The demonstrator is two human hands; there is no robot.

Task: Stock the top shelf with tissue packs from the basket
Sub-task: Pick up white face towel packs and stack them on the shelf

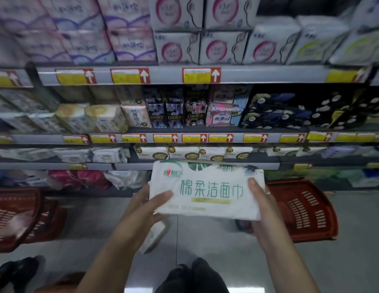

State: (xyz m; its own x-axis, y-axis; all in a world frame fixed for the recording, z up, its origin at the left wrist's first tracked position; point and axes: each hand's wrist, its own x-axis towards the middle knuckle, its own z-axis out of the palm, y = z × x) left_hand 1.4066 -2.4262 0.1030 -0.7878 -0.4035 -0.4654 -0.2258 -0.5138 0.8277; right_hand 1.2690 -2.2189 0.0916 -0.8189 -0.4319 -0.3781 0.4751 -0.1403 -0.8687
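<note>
I hold a white tissue pack (207, 190) with green lettering and leaf print flat in front of me, at the height of the lower shelves. My left hand (148, 205) grips its left end, thumb on top. My right hand (261, 200) grips its right end. A red basket (305, 210) stands on the floor to the right, partly behind my right forearm. The top shelf (163, 76) runs across the upper part of the view, packed with pink, purple and white packs.
Another red basket (21, 216) lies at the left on the floor. A white pack (153, 236) shows below my left wrist. Middle shelves (184, 138) carry boxed and bagged goods. A dark shoe (15, 271) is at the bottom left.
</note>
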